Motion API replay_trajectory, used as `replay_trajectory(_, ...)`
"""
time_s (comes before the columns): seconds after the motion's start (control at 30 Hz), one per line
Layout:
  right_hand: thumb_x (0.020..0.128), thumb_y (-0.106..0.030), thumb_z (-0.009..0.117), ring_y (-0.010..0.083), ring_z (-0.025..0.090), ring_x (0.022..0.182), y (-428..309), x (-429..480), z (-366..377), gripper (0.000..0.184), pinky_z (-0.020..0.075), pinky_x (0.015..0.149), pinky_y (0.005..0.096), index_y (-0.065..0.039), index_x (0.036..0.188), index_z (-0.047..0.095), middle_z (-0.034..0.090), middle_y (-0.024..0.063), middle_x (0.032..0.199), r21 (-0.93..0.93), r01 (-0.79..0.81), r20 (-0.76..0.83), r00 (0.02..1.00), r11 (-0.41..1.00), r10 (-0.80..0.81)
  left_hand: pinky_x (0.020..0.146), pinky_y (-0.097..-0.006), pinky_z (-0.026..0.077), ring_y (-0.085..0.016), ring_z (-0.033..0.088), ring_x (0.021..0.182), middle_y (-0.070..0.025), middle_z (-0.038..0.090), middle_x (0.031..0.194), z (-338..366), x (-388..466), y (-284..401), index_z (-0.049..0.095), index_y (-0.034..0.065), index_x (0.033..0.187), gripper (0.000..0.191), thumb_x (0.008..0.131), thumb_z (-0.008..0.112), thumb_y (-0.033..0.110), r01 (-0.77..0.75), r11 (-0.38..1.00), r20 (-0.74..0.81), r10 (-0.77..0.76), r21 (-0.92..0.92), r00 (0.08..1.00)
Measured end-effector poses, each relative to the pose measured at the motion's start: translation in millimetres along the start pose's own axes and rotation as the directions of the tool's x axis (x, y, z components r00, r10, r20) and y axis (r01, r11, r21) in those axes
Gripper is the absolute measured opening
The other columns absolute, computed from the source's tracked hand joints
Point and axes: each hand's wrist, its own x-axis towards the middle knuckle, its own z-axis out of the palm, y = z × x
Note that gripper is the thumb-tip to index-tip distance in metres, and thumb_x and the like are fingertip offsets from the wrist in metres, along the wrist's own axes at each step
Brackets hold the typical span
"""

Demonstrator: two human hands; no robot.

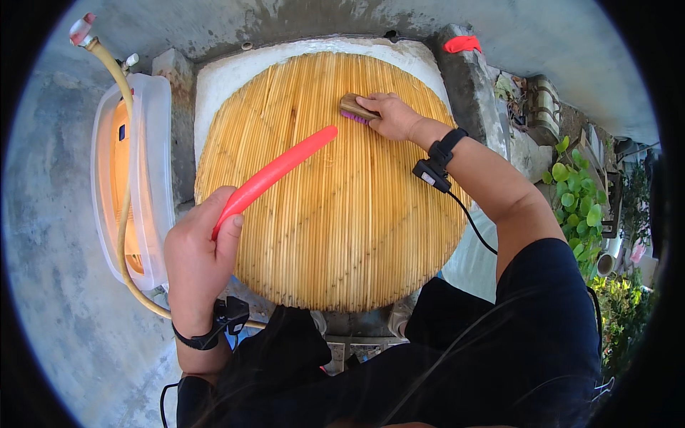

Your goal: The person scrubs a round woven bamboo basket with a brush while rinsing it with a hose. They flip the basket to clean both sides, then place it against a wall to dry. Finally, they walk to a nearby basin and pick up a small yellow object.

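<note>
A large round mat of thin stalks laid side by side [321, 214] spreads before me, its surface glossy as if wet. My right hand [396, 116] grips a wooden-backed scrubbing brush [359, 108] with purple bristles over the mat's upper right part. In my left hand [200, 246], at the mat's left edge, is a red hose [273, 174]. The hose's end points up and right across the mat, short of the brush. No water stream is plain at its tip. The fingers under the hose are partly hidden.
Beneath the mat is a whitish slab [219, 88] between concrete posts. On the left stand a translucent plastic tub [160, 134] and a beige hose [124, 214] from a tap. A red cloth [462, 44] lies on the right post [471, 85]. Leafy plants [580, 198] grow farther right.
</note>
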Motion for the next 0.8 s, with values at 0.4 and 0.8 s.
replay_trajectory(0.4,0.093,-0.019,0.057,0.037,0.062,0.114,129.6,130.1,6.9,0.06,0.0516,0.097,0.0399,-0.03,0.15,0.044,0.061,0.0139,0.134,-0.157,-0.251,-0.181,0.958,0.955,0.222,0.058,-0.0405,0.05,-0.031,0.06,0.064,-0.0107,0.058,0.078,22.3,1.4,25.7,0.063,0.0123,0.13,0.045,0.085,0.068,0.011,-0.17,0.985,0.141,0.165,0.025,0.976)
replay_trajectory(0.8,0.09,-0.011,0.065,0.033,0.058,0.122,113.6,15.0,1.9,0.061,0.0458,0.104,0.0371,-0.017,0.148,0.047,0.06,0.0149,0.134,0.162,0.023,0.027,0.999,0.986,-0.028,0.055,-0.0399,0.048,-0.028,0.058,0.062,-0.0089,0.054,0.076,26.9,17.8,20.7,0.062,0.0137,0.133,0.049,0.085,0.069,0.011,-0.175,0.983,0.127,0.166,0.06,0.978)
